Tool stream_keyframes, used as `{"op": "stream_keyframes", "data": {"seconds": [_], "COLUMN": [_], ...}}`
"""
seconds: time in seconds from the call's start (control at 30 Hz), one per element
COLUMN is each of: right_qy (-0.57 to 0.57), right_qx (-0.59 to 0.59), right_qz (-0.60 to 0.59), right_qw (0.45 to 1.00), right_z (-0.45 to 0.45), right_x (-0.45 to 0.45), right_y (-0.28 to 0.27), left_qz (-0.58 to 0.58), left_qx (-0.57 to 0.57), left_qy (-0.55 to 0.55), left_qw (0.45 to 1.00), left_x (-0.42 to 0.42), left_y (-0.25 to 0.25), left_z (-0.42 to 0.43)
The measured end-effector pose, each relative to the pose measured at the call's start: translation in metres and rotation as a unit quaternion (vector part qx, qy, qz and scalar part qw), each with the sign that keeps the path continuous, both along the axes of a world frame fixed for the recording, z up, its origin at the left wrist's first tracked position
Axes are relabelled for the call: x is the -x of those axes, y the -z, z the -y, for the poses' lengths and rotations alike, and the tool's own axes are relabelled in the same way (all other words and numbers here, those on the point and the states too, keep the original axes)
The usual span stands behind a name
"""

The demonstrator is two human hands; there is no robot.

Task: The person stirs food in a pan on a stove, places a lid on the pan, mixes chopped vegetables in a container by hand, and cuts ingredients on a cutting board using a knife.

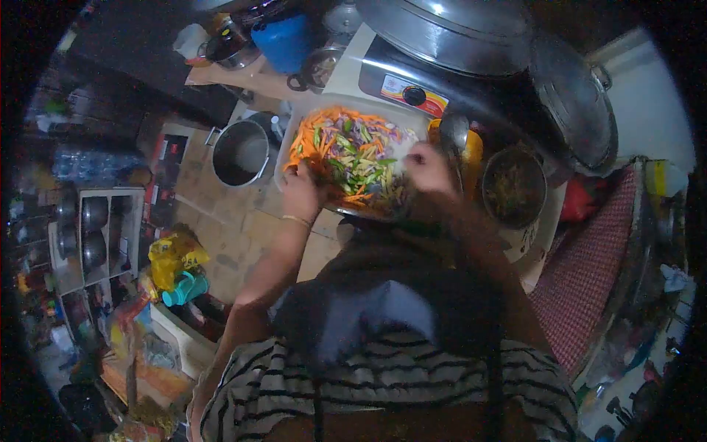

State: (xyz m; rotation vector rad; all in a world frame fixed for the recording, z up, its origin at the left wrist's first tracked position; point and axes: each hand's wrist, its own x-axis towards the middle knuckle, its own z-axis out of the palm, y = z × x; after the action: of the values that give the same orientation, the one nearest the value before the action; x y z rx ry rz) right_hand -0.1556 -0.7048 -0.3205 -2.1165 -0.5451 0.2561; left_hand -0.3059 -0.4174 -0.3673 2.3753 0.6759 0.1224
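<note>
A wide, pale plastic tub [288, 140] stands before me, full of cut vegetables [353, 151]: orange carrot strips, sliced green peppers and purple-white onion pieces. My left hand [303, 193], a thin bracelet at its wrist, is at the tub's near left corner, fingers curled in among the carrot strips by the rim. Whatever they grip is hidden. Over the tub's right side is my right hand [430, 171], slightly blurred, fingers drawn together. Anything in it is too small or smeared to make out. A metal spoon [454, 132] rests just beyond the right hand, near a yellow container [471, 153].
Left of the tub sits an empty metal pot [241, 151]. A gas stove [398, 77] with a large lidded pot [456, 33] stands behind. At right are a dark bowl [514, 186] and a checked red cloth [585, 272]. A blue bucket [282, 43] is at the back.
</note>
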Motion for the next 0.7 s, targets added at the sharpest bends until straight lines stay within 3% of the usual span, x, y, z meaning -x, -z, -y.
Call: {"op": "stream_keyframes", "data": {"seconds": [0.07,0.13,0.2,0.27,0.33,0.4,0.47,0.53,0.57,0.6,0.67,0.7], "right_qy": [-0.019,0.016,0.044,0.066,0.069,0.069,0.064,0.017,0.04,0.066,0.208,0.1], "right_qx": [0.062,0.027,0.036,0.094,0.016,-0.042,-0.079,-0.149,-0.171,-0.193,-0.202,-0.155], "right_qz": [0.004,0.006,0.008,0.009,-0.067,-0.151,-0.24,-0.202,-0.256,-0.306,-0.53,-0.401], "right_qw": [0.998,0.999,0.998,0.993,0.995,0.985,0.965,0.968,0.951,0.93,0.797,0.897], "right_z": [-0.042,-0.064,-0.08,-0.092,-0.101,-0.108,-0.105,-0.091,-0.084,-0.081,-0.085,-0.076], "right_x": [0.005,0.009,0.003,-0.012,0.006,0.009,-0.001,0.001,0.002,0.004,0.009,0.012], "right_y": [0.042,0.054,0.074,0.118,0.069,0.057,0.082,0.095,0.095,0.081,-0.017,-0.015], "left_qz": [-0.071,-0.205,-0.231,-0.247,-0.214,-0.148,-0.173,-0.088,-0.063,-0.045,-0.017,0.007], "left_qx": [0.024,-0.074,-0.014,-0.024,-0.052,-0.031,0.209,0.297,0.319,0.481,0.763,0.694], "left_qy": [-0.002,0.047,0.089,0.159,0.224,0.263,0.195,0.175,0.185,0.146,0.011,0.09], "left_qw": [0.997,0.975,0.969,0.956,0.949,0.953,0.942,0.935,0.927,0.863,0.646,0.714], "left_x": [-0.016,-0.028,-0.035,-0.041,-0.046,-0.047,-0.061,-0.063,-0.067,-0.072,-0.083,-0.083], "left_y": [0.014,-0.001,0.015,0.027,0.02,0.0,-0.01,-0.009,-0.02,-0.008,0.017,0.035], "left_z": [-0.015,-0.019,-0.037,-0.046,-0.039,-0.026,-0.011,0.013,0.02,0.025,0.034,0.037]}}
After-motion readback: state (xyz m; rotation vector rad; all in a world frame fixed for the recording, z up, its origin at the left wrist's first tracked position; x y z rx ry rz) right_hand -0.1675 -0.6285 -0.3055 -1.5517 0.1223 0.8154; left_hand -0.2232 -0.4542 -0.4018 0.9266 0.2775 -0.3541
